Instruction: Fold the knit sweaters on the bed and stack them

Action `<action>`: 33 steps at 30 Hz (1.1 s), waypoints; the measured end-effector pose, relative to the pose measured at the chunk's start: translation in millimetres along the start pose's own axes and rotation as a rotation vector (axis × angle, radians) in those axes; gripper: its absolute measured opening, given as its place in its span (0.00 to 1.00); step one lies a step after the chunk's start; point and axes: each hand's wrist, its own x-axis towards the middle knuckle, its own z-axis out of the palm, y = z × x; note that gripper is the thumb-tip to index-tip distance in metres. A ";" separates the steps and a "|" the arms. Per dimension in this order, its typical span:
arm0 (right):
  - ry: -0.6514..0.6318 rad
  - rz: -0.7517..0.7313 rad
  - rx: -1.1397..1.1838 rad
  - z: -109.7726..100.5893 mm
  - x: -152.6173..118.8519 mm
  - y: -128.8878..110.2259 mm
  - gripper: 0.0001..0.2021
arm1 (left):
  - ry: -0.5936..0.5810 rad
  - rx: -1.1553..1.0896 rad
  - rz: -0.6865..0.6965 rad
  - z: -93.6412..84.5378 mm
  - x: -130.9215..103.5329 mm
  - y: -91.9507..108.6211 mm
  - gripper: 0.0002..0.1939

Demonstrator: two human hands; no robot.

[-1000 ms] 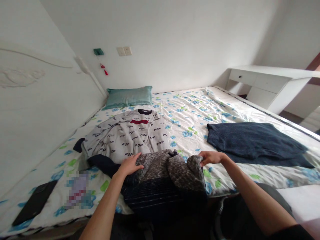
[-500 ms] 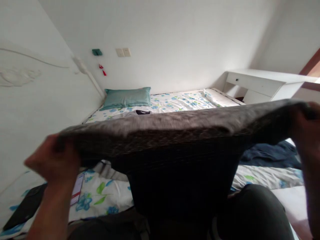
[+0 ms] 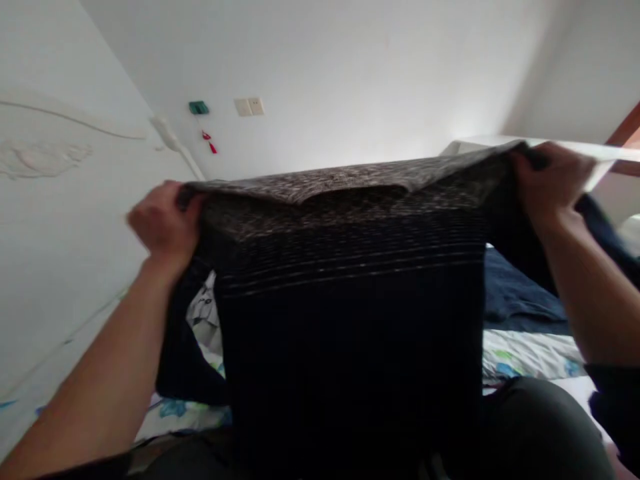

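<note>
**A:** What does the head camera show right in front?

**B:** A dark sweater (image 3: 350, 300) held up in the air, spread wide between both hands. Its top band is a grey-and-black marl knit, below that come a few thin pale stripes, and the rest hangs down near-black, filling the middle of the view down to the bottom edge.

**A:** And the left hand?

**B:** The left hand (image 3: 163, 223) is closed into a fist around the sweater's left shoulder, the fabric bunched inside the grip. It is a little blurred. A dark sleeve droops below it, beside the forearm.

**A:** The right one?

**B:** The right hand (image 3: 553, 177) is likewise clenched on the right shoulder of the sweater, fingers curled over the knit, at about the same height as the left, a touch higher. The other sleeve trails down behind that forearm.

**A:** What lies behind the garment?

**B:** Mostly hidden. To the right of the sweater, a dark blue garment (image 3: 515, 297) lies on the floral bedsheet (image 3: 525, 353). At the lower left, a strip of the same sheet and a bit of a white printed garment (image 3: 205, 313) peek out. On the far wall sit a pair of switches (image 3: 249, 107), a small green thing (image 3: 199, 107) and a red tassel (image 3: 209, 141). A white desk (image 3: 590, 150) edge shows behind the right hand.
</note>
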 end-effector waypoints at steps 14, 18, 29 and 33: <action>-1.073 0.297 -0.214 143.7 -235.7 10.1 0.12 | -0.635 -0.436 -0.966 124.3 -247.8 -68.1 0.09; -1.123 0.433 -0.287 111.8 -227.8 37.2 0.12 | -0.508 -0.898 -1.528 107.1 -287.0 -56.9 0.06; -1.409 0.970 0.039 78.9 -243.5 61.3 0.22 | -0.042 -1.068 -1.908 102.0 -279.0 -65.4 0.16; -0.988 1.214 0.853 63.7 -225.6 59.6 0.16 | 0.053 -1.075 -1.928 106.8 -269.3 -84.2 0.25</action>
